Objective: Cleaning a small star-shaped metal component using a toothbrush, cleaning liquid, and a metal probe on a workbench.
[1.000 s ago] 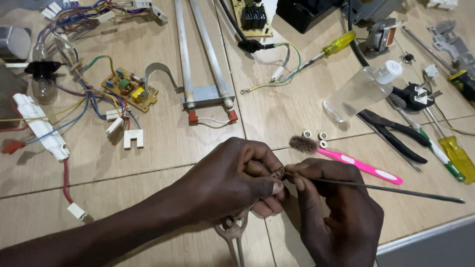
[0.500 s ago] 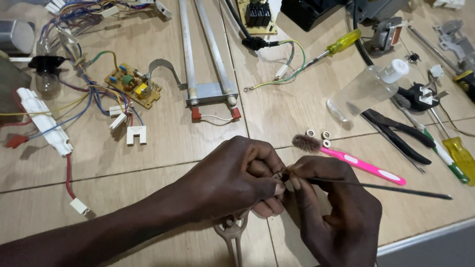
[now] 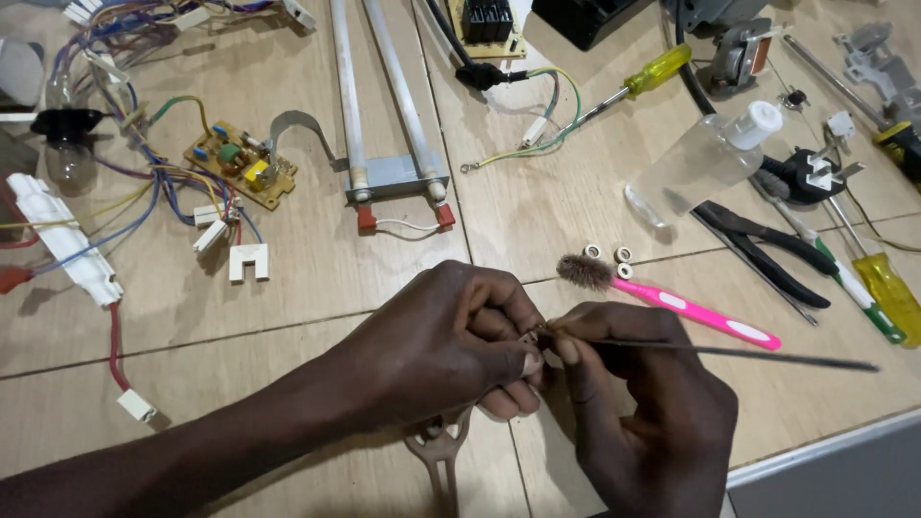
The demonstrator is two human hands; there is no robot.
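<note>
Both hands are seen low in the head view, meeting over the tiled tabletop (image 3: 317,288). The left hand (image 3: 451,341) is closed, fingers curled tight, thumb and forefinger pinched on a small metal part (image 3: 531,337) that is mostly hidden between the fingertips. The right hand (image 3: 643,412) is likewise narrowed to a pinch, gripping the near end of a thin dark rod (image 3: 729,352). The rod's tip is set against the small part; its free end runs out to the right, just above the table, and stops short of the table's front edge (image 3: 825,443).

A flat metal bracket (image 3: 436,451) is seen under the left hand, partly covered, lying on the tiles.

Just beyond the right hand lies a pink toothbrush (image 3: 691,312), its worn bristles beside three small white rings (image 3: 609,259). The rod passes near the brush handle but apart from it.

Farther right, black pliers (image 3: 767,254), a green-handled screwdriver (image 3: 844,283) and a yellow-handled screwdriver (image 3: 887,293) are crowded close together near the right border. A clear plastic bottle (image 3: 696,163) lies on its side behind them.

To the left, bare tile is noted between the left forearm and a white connector (image 3: 134,405) on a red wire. A small circuit board (image 3: 240,165) and twin heater tubes (image 3: 384,105) lie well apart from the hands, toward the far side.
</note>
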